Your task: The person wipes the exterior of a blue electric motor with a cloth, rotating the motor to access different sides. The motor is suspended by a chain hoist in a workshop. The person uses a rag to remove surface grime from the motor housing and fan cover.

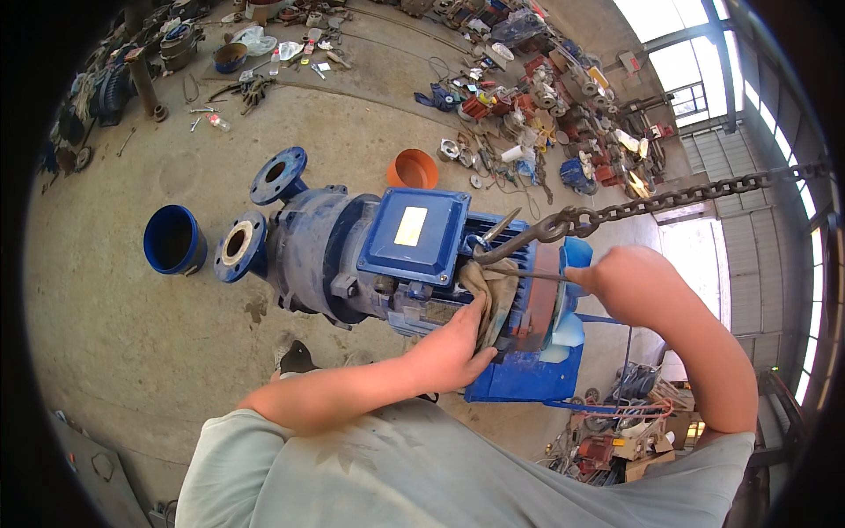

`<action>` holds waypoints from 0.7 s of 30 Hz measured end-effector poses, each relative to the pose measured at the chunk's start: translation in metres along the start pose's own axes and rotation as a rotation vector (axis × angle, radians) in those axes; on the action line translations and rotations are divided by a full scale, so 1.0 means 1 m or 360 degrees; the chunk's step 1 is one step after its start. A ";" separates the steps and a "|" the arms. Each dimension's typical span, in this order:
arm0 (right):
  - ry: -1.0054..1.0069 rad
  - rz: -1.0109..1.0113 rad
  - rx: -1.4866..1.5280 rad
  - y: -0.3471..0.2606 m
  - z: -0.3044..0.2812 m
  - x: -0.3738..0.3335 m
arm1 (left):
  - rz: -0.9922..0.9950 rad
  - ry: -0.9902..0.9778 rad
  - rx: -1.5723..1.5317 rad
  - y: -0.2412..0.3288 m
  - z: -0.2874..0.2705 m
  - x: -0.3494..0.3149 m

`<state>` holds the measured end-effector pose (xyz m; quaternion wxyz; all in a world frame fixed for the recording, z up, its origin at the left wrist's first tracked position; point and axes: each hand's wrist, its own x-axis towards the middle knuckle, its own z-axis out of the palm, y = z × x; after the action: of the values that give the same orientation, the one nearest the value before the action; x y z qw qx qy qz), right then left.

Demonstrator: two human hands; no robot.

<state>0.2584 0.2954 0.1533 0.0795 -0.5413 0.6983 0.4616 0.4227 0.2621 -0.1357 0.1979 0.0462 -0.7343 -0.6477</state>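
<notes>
A blue electric motor point(524, 304) joined to a dusty pump casing point(308, 251) lies across the middle of the view. Its square blue terminal box point(414, 236) faces up. My left hand point(458, 348) presses and grips a dirty rag point(489, 304) against the motor's side, thumb apart below. My right hand point(629, 280) is closed in a fist around the end of a thin metal rod point(537, 275), whose grip is hidden; the rod reaches left over the rag. Light blue fan blades point(569, 330) show at the motor's right end. A steel hook point(519, 242) sits at the motor's top.
A heavy chain point(687, 202) runs from the hook to the upper right. Two flanged ports point(239, 248) stick out left. A blue round tub point(174, 240) and an orange bucket point(412, 169) stand on the concrete floor. Piles of parts and tools point(546, 97) lie beyond; more clutter sits lower right.
</notes>
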 end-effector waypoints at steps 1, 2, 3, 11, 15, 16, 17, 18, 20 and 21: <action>-0.0081 0.0002 -0.0009 -0.001 0.002 0.008 | -0.0095 -0.0009 0.0001 0.000 0.000 -0.001; -0.0077 -0.0012 0.0009 -0.001 0.003 0.009 | -0.0097 0.0035 -0.0012 -0.002 -0.002 -0.002; 0.0055 -0.0080 0.0040 -0.003 0.005 0.016 | -0.0149 0.0023 -0.0026 -0.004 -0.006 -0.002; -0.0092 0.0132 0.0095 0.020 0.009 -0.034 | -0.0145 -0.0104 -0.0059 0.013 0.004 0.022; -0.0029 0.0172 0.0160 0.044 0.019 -0.072 | -0.0047 -0.0200 -0.0087 0.028 0.020 0.040; -0.0005 0.0193 0.0150 0.047 0.024 -0.076 | -0.0063 -0.0246 -0.0127 0.030 0.022 0.042; 0.0015 0.0174 0.0188 0.049 0.027 -0.081 | -0.0053 -0.0254 -0.0109 0.031 0.024 0.043; 0.0074 0.0159 0.0217 0.050 0.031 -0.082 | -0.0077 -0.0264 -0.0079 0.031 0.023 0.042; 0.0149 0.0145 0.0241 0.049 0.037 -0.084 | -0.0113 -0.0272 -0.0139 0.028 0.022 0.039; 0.0167 0.0146 0.0234 0.049 0.039 -0.086 | -0.0093 -0.0288 -0.0097 0.025 0.021 0.037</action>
<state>0.2373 0.3824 0.2110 0.0613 -0.5249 0.7575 0.3833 0.3859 0.2731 -0.1043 0.1131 0.0027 -0.7276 -0.6766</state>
